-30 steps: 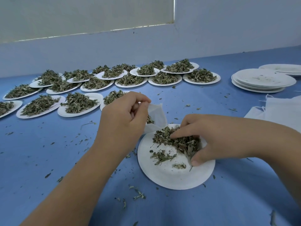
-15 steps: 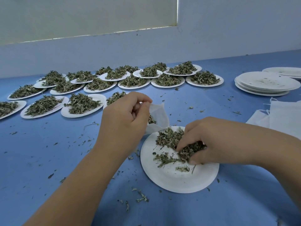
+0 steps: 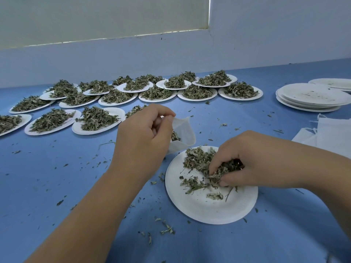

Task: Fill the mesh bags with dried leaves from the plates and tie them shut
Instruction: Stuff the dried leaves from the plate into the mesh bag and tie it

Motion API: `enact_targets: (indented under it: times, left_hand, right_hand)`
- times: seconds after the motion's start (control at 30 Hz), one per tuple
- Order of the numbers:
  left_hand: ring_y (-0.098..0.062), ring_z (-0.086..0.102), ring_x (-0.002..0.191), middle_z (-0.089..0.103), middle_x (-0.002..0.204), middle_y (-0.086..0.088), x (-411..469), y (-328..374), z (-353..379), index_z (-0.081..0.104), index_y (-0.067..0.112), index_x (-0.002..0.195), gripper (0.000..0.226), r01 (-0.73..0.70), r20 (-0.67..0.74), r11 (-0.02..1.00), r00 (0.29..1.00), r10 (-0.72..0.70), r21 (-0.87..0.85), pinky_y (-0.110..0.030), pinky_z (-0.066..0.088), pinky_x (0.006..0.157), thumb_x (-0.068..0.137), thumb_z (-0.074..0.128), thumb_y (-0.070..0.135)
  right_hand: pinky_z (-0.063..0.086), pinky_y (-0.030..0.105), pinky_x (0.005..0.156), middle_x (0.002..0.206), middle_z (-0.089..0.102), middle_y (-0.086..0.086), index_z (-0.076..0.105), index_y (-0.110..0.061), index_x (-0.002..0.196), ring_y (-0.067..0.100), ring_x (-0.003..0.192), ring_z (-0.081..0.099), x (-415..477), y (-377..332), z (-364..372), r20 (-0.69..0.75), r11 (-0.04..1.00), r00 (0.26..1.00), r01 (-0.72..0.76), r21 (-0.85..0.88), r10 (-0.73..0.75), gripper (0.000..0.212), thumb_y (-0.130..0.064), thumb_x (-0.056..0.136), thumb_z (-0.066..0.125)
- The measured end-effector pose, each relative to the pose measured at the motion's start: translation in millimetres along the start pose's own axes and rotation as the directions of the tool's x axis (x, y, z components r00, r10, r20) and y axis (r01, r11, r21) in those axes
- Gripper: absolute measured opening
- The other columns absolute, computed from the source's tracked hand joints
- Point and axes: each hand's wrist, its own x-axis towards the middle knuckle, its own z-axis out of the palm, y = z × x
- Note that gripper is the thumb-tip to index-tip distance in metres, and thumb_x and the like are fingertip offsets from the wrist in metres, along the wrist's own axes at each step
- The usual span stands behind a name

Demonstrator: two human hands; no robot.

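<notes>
One mesh bag (image 3: 183, 132) part-filled, untied; left grip (image 3: 142, 141) pinches it, right grip (image 3: 247, 160) pinches leaves (image 3: 195, 160); many full plates (image 3: 118, 113) remain.

**A:** What is concealed?
**B:** The left hand (image 3: 142, 141) covers most of the mesh bag (image 3: 183, 131) and of a leaf heap (image 3: 135, 110) behind it. The right hand (image 3: 252, 160) has its fingertips buried in dried leaves (image 3: 199, 160).
**A:** What is cropped?
**B:** The plate (image 3: 24, 118) at the table's left edge, and the plate stacks (image 3: 311, 95) and spare bags (image 3: 334, 133) at its right edge.

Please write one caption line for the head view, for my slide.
Left hand holds a mesh bag open while the right hand gathers dried leaves from a paper plate.
</notes>
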Motion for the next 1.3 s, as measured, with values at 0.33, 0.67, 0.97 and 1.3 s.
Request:
enact_targets:
  times: [0.33, 0.67, 0.97, 1.3]
  left_hand:
    - [-0.016, 0.047, 0.056, 0.054, 0.059, -0.006, -1.0, 3.7, -1.3, 0.068, 0.016, 0.094, 0.014, -0.064, 0.004, 0.997, 0.998, 0.063, 0.042, -0.019, 0.037, 0.051, 0.092, 0.054, 0.019]
    - [0.006, 0.045, 0.059, 0.041, 0.058, 0.019, -3.9, 9.7, 5.3, 0.069, 0.012, 0.092, 0.013, -0.134, 0.090, 0.987, 0.988, 0.126, 0.087, -0.004, 0.030, 0.058, 0.090, 0.056, 0.015]
    - [-0.002, 0.044, 0.056, 0.043, 0.054, 0.011, -7.4, 13.5, 12.6, 0.069, 0.017, 0.090, 0.015, -0.059, 0.127, 0.998, 0.990, 0.058, 0.008, -0.010, 0.031, 0.053, 0.088, 0.055, 0.022]
    - [0.000, 0.044, 0.051, 0.044, 0.051, 0.011, -9.2, 13.7, 19.2, 0.070, 0.021, 0.088, 0.014, -0.017, 0.155, 0.999, 0.988, 0.024, -0.044, -0.008, 0.030, 0.051, 0.086, 0.056, 0.021]
  right_hand:
    - [0.053, 0.036, 0.075, 0.088, 0.071, -0.014, 0.068, -0.046, 0.096, 0.008, 0.077, 0.065, -4.6, -0.2, -10.6, -0.132, 0.934, 0.986, 0.136, 0.330, -0.097, 0.023, -0.046, 0.074, 0.076]
    - [0.053, 0.020, 0.071, 0.084, 0.072, 0.005, 0.073, -0.030, 0.090, 0.014, 0.074, 0.065, 0.7, -2.1, -11.3, -0.293, 0.767, 0.950, 0.268, 0.583, -0.108, 0.021, -0.035, 0.071, 0.079]
    - [0.055, 0.040, 0.075, 0.077, 0.070, -0.001, 0.071, -0.040, 0.091, 0.022, 0.069, 0.063, 10.5, -8.6, -2.1, -0.313, 0.870, 0.950, 0.138, 0.473, 0.020, 0.029, -0.050, 0.063, 0.070]
    - [0.042, 0.011, 0.056, 0.067, 0.061, -0.028, 0.065, -0.035, 0.076, 0.001, 0.058, 0.055, 16.1, -16.7, 11.9, -0.493, 0.968, 0.856, -0.031, 0.250, 0.155, 0.013, -0.043, 0.069, 0.072]
